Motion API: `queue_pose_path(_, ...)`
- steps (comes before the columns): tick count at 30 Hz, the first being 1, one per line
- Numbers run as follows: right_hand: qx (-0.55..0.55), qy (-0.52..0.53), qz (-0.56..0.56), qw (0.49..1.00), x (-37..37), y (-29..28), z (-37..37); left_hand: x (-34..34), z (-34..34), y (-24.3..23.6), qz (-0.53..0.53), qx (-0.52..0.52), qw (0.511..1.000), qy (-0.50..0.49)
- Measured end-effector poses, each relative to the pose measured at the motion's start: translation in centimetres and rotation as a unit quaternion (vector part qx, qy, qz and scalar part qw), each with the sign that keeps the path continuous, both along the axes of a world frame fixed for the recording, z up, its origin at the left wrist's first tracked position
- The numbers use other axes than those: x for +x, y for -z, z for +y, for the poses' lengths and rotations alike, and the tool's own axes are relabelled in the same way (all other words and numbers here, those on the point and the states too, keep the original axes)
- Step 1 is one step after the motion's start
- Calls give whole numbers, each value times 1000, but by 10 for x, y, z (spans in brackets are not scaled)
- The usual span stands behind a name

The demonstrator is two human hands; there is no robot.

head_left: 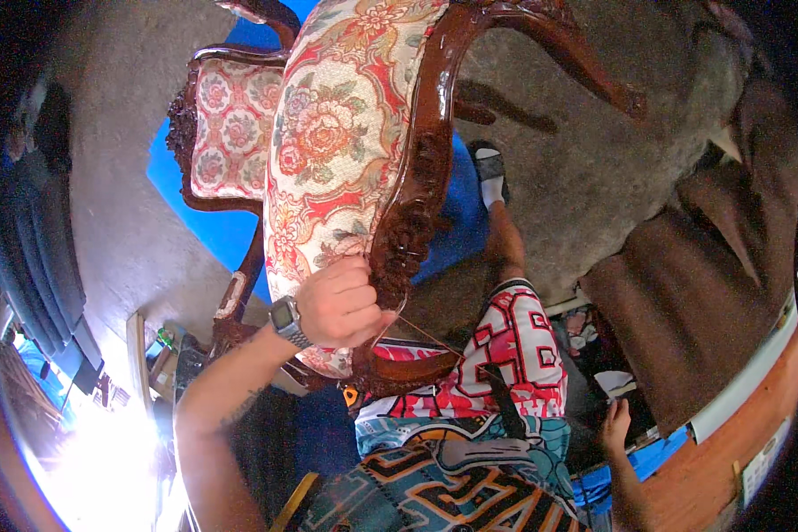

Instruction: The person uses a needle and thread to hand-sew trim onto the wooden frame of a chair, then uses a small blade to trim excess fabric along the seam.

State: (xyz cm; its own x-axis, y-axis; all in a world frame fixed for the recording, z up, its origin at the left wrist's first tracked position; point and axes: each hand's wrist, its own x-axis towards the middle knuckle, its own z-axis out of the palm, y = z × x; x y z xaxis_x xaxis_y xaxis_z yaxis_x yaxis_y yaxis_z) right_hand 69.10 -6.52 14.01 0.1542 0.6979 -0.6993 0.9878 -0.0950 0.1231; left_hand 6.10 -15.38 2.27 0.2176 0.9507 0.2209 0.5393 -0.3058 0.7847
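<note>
A chair with a glossy, carved dark wood frame [430, 133] lies tipped before me. Its seat upholstery [324, 133] is a cream, red and green floral fabric; the smaller padded panel [232, 124] at the left matches. My left hand [344, 303], wearing a watch [288, 319], is closed in a pinch where fabric meets carved wood. What its fingers hold is hidden. A thin thread [430, 333] runs from beside that hand toward my lap. Out to the right, my right hand [615, 424] is closed beside a small white piece [614, 383]; its grip is unclear.
A blue sheet [470, 199] lies under the chair on the grey floor [585, 195]. Brown sheet material [683, 301] drapes at the right, with dark folded material [27, 257] at the far left. A chair leg [594, 71] juts toward the upper right. Bright light glares at the lower left.
</note>
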Motion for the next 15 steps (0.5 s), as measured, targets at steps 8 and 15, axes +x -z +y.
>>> queue_pose_path(8, -207, -76, -92, 971, 35, -24, -46, 25, 20, -5, 40, -58, 996, 46)
queue_pose_path(15, -368, -104, -179, 907, -3, -32, -56, 23, 81, -4, 14, 18, 999, 43)
